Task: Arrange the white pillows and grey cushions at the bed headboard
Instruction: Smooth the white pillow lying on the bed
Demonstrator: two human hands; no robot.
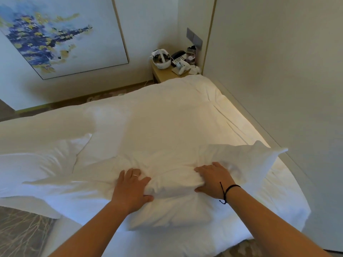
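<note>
Gripping a white pillow at lower centre of the frame, both hands bunch its upper edge: the left hand has its fingers curled into the fabric with the thumb clamped below, and the right hand presses its fingers over the fold with the thumb tucked under the cloth. A ring shows on the left hand and a dark cord bracelet on the right wrist. The pillow lies on the white duvet, its far right corner reaching close to the padded headboard panel that fills the right side of the frame. A second white pillow lies at centre left, touching the held one. At the lower left edge a grey patterned cushion sits partly under that second pillow.

The duvet beyond the pillows, toward upper centre, is wide and bare, with creases near the headboard edge. Past the bed's far corner, at upper centre right, a small wooden nightstand carries a white headset, a telephone and small clutter. A blue and yellow painting hangs at upper left, and a grey switch plate is on the wall above the nightstand.
</note>
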